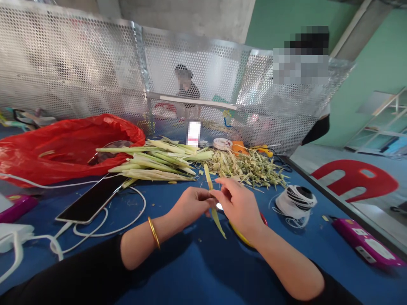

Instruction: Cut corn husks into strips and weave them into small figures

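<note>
A narrow yellow-green leaf strip (218,222) runs between my two hands near the middle of the blue table, one end pointing away and the other toward me. My left hand (193,203) pinches it from the left, a gold bangle on the wrist. From the right, my right hand (238,203) pinches the same strip, its fingertips touching or almost touching the left ones. Beyond the hands lie a pile of long pale green leaves (159,161) and a heap of short leaf scraps (251,167). Something yellow and red is partly hidden under my right hand.
On the blue table (197,275) are a red plastic bag (73,148), a tablet (92,199) with white cables, a spool of white cord (295,203) and a purple box (365,241). A lit phone (193,133) stands before a perforated metal screen (190,55). People are behind it.
</note>
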A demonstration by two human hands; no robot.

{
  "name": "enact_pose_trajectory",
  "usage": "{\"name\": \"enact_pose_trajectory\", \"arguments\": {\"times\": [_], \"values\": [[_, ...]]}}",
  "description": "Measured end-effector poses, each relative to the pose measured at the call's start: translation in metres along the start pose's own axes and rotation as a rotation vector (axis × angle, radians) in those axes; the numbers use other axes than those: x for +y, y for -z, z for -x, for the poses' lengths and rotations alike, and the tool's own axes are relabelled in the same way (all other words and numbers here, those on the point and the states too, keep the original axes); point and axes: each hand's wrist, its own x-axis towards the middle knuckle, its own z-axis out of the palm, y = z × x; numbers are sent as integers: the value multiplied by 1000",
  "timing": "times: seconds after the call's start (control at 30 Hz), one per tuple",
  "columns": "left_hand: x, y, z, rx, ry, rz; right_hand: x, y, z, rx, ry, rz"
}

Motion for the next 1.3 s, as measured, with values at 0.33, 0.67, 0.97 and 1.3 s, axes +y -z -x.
{"name": "enact_pose_trajectory", "arguments": {"times": [0.33, 0.67, 0.97, 1.3], "values": [[-11, 0, 3, -21, -76, -319, -8, 1, 1, 32, -92, -289], [2, 1, 0, 197, 58, 270, -12, -7, 10, 153, 456, 184], [4, 4, 1, 79, 83, 574, -5, -8, 6, 178, 407, 259], [-4, 3, -4, 184, 68, 670, -8, -15, 4, 78, 656, 383]]}}
